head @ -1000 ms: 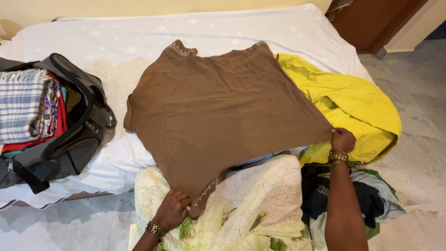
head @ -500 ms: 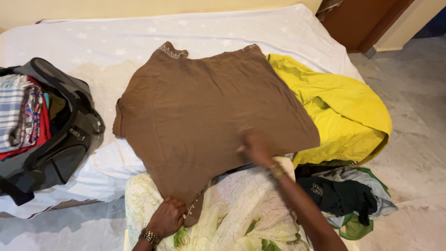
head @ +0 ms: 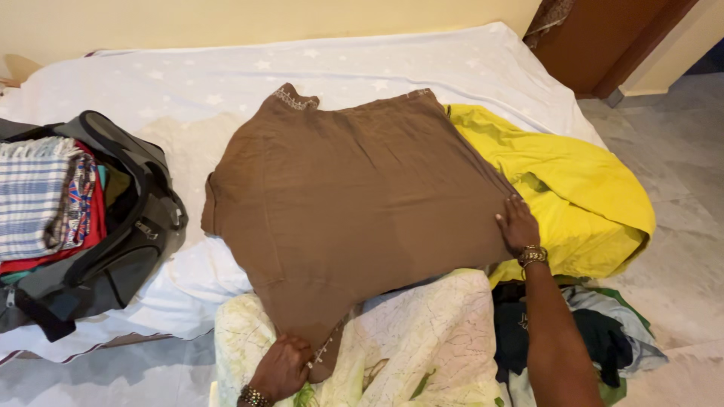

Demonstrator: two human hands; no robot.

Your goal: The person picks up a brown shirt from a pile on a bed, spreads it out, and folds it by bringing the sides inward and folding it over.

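A brown garment [head: 354, 203] lies spread flat on a white star-patterned sheet [head: 226, 68] over a low mattress. My left hand [head: 283, 367] pinches the garment's near hem corner, by its stitched trim, at the bottom of the view. My right hand [head: 517, 224] rests flat, fingers spread, on the garment's right edge, beside a yellow cloth [head: 573, 188].
An open grey bag [head: 121, 226] with a folded checked cloth [head: 30, 196] and red items sits at the left. A pale leaf-print fabric [head: 422, 339] covers my lap. Dark and green clothes [head: 596, 332] lie on the tiled floor at the right. A brown door [head: 596, 38] stands behind.
My right hand left the garment's right corner, swept across the middle of the cloth, then returned to the right edge and now lies flat. My left hand kept the hem.
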